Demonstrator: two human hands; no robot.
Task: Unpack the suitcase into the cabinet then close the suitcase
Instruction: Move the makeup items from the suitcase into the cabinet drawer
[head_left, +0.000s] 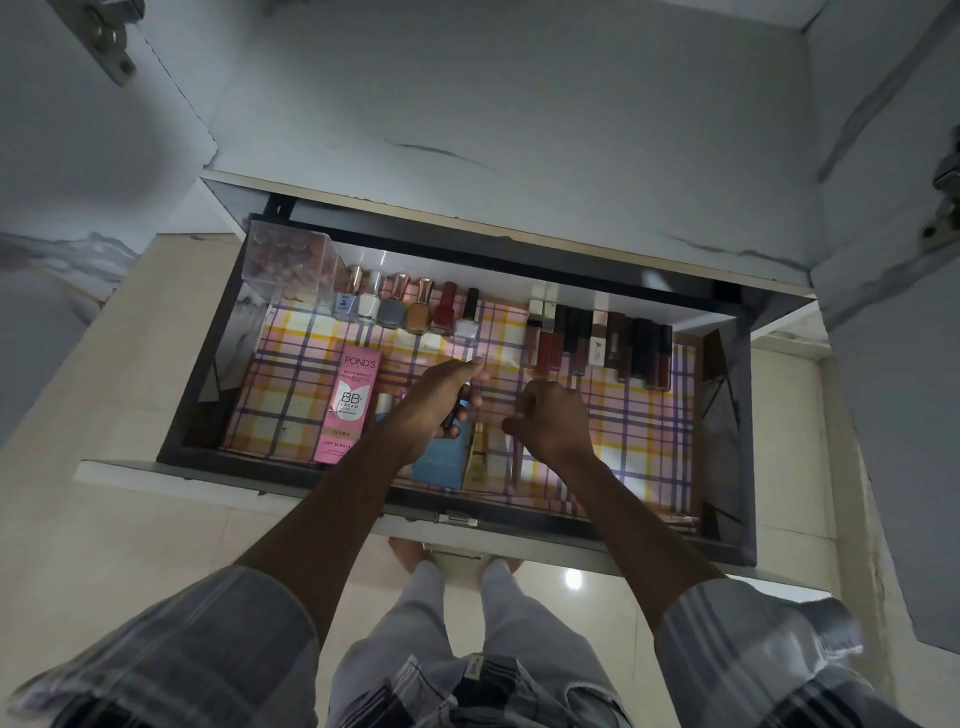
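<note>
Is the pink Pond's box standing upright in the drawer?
No, the pink Pond's box lies flat on the checked liner of the drawer.

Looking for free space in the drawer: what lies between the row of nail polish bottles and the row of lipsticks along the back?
In the head view, only bare checked liner shows between the nail polish bottles and the lipsticks.

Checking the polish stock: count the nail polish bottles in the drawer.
6, in one row along the drawer's back: blue, white, grey, brown, red, silver. More may hide behind the clear box.
</note>
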